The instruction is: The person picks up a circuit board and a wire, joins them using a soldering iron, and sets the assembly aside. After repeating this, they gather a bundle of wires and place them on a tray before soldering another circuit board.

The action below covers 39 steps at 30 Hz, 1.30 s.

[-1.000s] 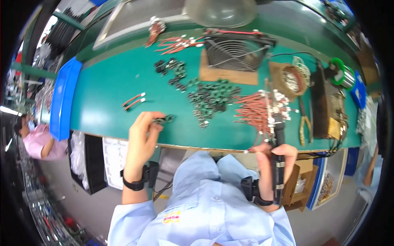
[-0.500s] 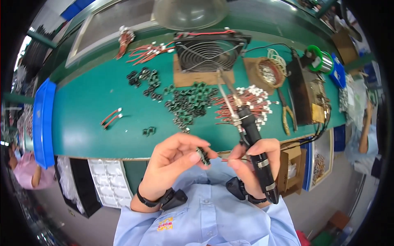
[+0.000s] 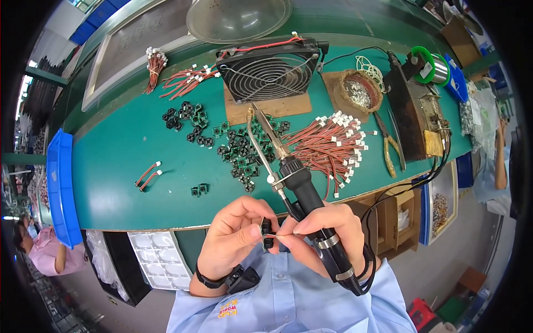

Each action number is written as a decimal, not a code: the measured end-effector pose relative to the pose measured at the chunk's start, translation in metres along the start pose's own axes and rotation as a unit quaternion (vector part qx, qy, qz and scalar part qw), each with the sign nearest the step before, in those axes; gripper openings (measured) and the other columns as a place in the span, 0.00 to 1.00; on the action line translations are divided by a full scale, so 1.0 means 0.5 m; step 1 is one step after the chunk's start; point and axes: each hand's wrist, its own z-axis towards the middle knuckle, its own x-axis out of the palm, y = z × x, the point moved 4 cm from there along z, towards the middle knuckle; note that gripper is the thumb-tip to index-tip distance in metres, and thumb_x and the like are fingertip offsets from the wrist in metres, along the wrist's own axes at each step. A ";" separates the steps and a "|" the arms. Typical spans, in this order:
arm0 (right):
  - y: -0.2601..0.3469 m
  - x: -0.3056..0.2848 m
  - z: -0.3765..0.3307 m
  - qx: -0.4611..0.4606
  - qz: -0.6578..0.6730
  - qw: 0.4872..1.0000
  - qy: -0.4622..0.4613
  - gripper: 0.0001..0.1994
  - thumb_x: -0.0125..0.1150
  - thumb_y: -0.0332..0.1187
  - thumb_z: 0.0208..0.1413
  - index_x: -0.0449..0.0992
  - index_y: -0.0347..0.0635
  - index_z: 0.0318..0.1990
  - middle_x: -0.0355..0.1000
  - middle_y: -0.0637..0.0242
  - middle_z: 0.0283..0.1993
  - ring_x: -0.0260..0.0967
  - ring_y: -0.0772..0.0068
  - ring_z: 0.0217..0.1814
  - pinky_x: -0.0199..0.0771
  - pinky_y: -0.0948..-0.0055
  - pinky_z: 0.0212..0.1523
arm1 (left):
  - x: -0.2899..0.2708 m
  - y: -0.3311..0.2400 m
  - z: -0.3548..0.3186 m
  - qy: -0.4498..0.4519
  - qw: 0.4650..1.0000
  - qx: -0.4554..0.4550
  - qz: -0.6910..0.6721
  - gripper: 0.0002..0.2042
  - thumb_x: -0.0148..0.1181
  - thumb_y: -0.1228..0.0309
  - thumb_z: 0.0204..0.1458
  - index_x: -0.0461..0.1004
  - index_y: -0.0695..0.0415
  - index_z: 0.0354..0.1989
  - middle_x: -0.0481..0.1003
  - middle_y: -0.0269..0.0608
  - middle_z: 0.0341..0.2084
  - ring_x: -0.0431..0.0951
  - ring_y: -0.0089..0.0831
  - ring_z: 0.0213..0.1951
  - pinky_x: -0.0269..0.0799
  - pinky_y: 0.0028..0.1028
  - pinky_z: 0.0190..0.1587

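Between the thumb and fingers of my left hand [image 3: 232, 233] is a small circuit board with black parts [image 3: 267, 232], held in front of my shirt. My right hand [image 3: 327, 225] grips a black soldering iron [image 3: 298, 178] with a metal feed tube clamped along it, its tip slanting up and away to the left over the table. The right thumb and fingertip also pinch a thin reddish wire [image 3: 271, 236] against the board. Beyond the hands lies a heap of similar boards [image 3: 244, 150]. Right of it spreads a pile of red-and-black wires with white plugs [image 3: 327, 144].
A black fan [image 3: 269, 72] stands at the back on a wooden board. Further right are a round tin [image 3: 361, 91], pliers [image 3: 390, 147], a solder spool [image 3: 433, 69] and a dark metal box [image 3: 408, 116]. A blue tray [image 3: 62, 188] edges the left side.
My right fingertips have come left to touch the board in my left hand. The iron has swung so its tip points further left. The whole view has shifted slightly.
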 end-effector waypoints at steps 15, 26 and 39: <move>-0.004 0.000 -0.005 -0.062 0.012 0.994 -0.092 0.16 0.62 0.13 0.38 0.69 0.35 0.37 0.71 0.63 0.32 0.70 0.69 0.24 0.68 0.76 0.22 | 0.007 0.001 0.002 0.004 1.000 0.003 0.011 0.12 0.54 0.68 0.55 0.65 0.65 0.40 0.67 0.45 0.33 0.73 0.31 0.31 0.73 0.26 0.30; -0.006 -0.003 -0.009 -0.052 0.016 0.994 -0.099 0.16 0.63 0.14 0.38 0.69 0.34 0.37 0.72 0.63 0.32 0.70 0.68 0.23 0.68 0.75 0.22 | 0.012 0.001 0.004 -0.004 1.000 0.011 0.029 0.12 0.54 0.68 0.54 0.64 0.64 0.40 0.67 0.44 0.32 0.73 0.30 0.31 0.73 0.26 0.30; -0.010 -0.008 -0.008 -0.036 0.002 0.995 -0.088 0.16 0.63 0.15 0.38 0.69 0.36 0.37 0.72 0.64 0.30 0.71 0.68 0.24 0.69 0.75 0.24 | 0.001 0.007 0.005 -0.010 0.998 0.022 0.053 0.12 0.55 0.68 0.54 0.65 0.64 0.39 0.68 0.44 0.32 0.71 0.28 0.33 0.70 0.25 0.30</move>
